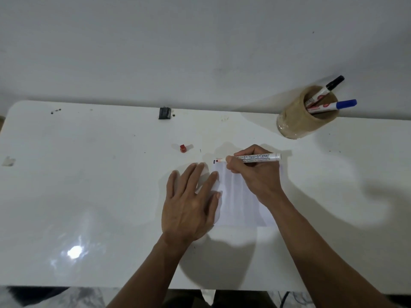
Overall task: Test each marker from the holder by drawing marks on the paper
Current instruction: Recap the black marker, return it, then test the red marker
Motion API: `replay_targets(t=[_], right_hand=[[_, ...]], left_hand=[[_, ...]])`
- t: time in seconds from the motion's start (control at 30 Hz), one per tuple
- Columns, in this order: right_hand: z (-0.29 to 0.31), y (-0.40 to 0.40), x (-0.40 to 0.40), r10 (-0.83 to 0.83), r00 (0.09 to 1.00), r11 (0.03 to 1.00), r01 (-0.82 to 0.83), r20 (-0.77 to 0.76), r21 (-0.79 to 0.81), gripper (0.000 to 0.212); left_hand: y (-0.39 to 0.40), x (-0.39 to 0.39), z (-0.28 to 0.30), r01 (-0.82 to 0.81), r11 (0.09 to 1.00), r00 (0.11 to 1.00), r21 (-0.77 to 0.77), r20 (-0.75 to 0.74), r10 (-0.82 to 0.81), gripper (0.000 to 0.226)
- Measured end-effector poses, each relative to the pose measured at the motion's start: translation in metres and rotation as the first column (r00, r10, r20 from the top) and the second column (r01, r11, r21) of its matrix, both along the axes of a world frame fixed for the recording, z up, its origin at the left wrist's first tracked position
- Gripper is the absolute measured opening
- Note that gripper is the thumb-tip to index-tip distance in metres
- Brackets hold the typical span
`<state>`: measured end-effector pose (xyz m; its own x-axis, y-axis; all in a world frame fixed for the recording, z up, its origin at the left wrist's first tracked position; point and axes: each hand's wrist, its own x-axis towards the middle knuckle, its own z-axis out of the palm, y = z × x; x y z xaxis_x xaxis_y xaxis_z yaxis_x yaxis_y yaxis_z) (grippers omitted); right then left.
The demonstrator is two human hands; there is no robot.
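Right hand pinches the marker near its tip. Left hand, fingers spread, presses flat on the paper, which is likely light and prone to sliding.

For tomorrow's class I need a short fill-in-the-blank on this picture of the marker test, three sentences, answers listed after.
1. The right hand holds an uncapped marker whose tip meets the far left corner of the ____.
2. The left hand lies ____ on the table, its fingers on the sheet's left edge.
3. The holder still has ____ markers in it, one with a black cap and one with a blue cap.

Answers: paper; flat; two
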<state>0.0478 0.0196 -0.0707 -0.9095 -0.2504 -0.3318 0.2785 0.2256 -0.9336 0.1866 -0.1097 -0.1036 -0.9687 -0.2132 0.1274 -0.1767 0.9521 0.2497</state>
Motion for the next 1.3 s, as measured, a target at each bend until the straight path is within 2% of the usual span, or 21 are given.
replay_targets(t=[0.37, 0.87, 1.3], right_hand=[[-0.0038, -0.0016, 0.0006, 0.0, 0.999, 1.0, 0.001, -0.055, 0.028, 0.019], [-0.0061, 0.0, 0.0, 0.036, 0.994, 0.992, -0.024, -0.1, 0.122, 0.02], [-0.0077, -0.0005, -0.0005, 0.054, 0.992, 0.991, -0.04, -0.11, 0.13, 0.017]], left_hand=[[0.0005, -0.0007, -0.0025, -0.007, 1.0, 0.998, -0.019, -0.067, 0.005, 0.043], [0.001, -0.0005, -0.0037, -0.014, 1.0, 0.997, -0.021, -0.079, 0.012, 0.042], [0.0009, -0.0005, -0.0053, -0.012, 1.0, 0.996, -0.013, -0.093, 0.011, 0.042]])
